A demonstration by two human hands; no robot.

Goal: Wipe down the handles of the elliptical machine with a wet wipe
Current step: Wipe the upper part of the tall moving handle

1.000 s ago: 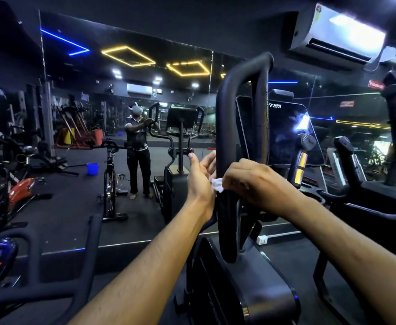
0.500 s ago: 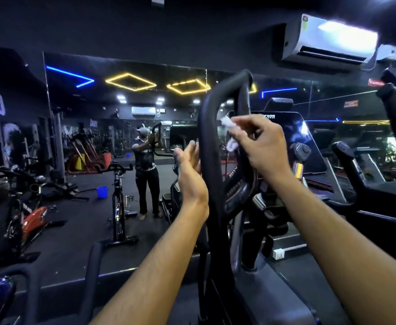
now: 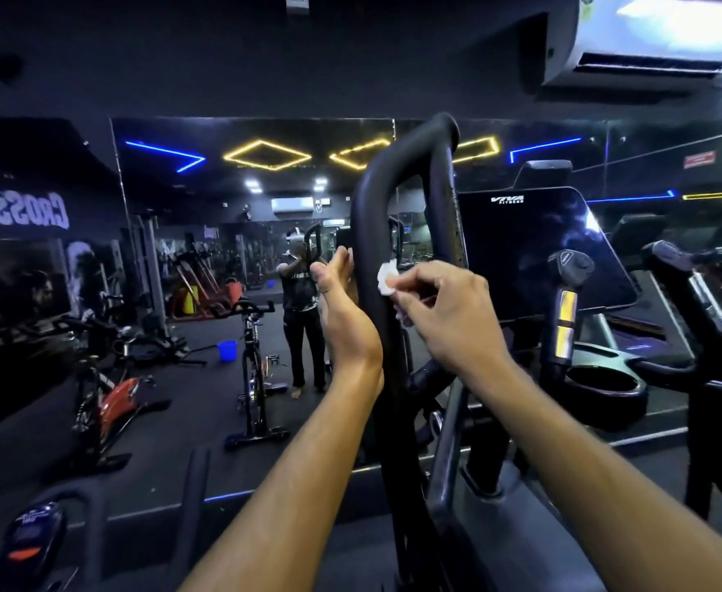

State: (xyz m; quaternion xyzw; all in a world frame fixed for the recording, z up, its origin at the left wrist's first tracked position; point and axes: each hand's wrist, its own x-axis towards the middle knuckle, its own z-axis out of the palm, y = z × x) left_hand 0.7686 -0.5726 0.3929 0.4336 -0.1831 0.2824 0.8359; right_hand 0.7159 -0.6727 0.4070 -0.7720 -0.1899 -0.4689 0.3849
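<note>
We pinch a crumpled white wet wipe [image 3: 387, 277] in our right hand [image 3: 449, 309], pressing it against the black looped foam handle [image 3: 370, 232]; our left hand [image 3: 342, 309], fingers straight, rests flat on the handle's far side.

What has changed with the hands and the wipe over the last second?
The right hand, pinching the wet wipe, climbed the looped handle from its lower part to near the top, and has now come partway back down. The left hand stayed open, flat against the handle's left side, following the right a little. Nothing was let go.
</note>
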